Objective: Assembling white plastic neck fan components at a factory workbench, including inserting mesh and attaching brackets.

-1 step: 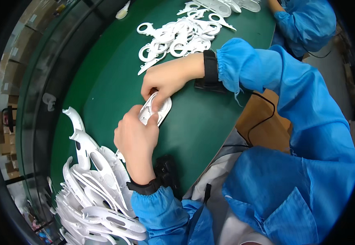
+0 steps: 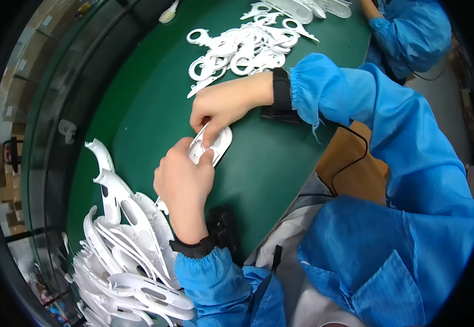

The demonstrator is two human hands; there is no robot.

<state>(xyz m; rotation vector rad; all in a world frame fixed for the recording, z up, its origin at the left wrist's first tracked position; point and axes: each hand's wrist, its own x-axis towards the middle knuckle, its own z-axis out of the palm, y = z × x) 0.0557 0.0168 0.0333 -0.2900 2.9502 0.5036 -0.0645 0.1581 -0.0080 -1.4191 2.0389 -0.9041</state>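
Both hands are on a white plastic shell (image 2: pixel 224 143) with a rounded end and a perforated patch, its hollow side up over the green table. My left hand (image 2: pixel 184 173) is closed around its near left part, thumb along the edge. From the far side, my right hand (image 2: pixel 223 106) is closed at the shell, with its thumb pressed down inside the hollow and the other fingers curled at the far edge. Whether a small piece sits under those fingers is hidden. The shell's other end lies out of sight behind my left hand.
Long curved white shells (image 2: pixel 133 245) are heaped left of my left forearm. White ring-shaped parts (image 2: pixel 242 46) lie piled beyond my right hand on the green table (image 2: pixel 264 163). A black object (image 2: pixel 223 226) sits beside my left wrist. Another person's blue sleeve (image 2: pixel 411 35) shows at far right.
The view has shifted slightly, so the table and parts appear a little farther right. Both hands keep their hold on the white shell, with almost no movement.
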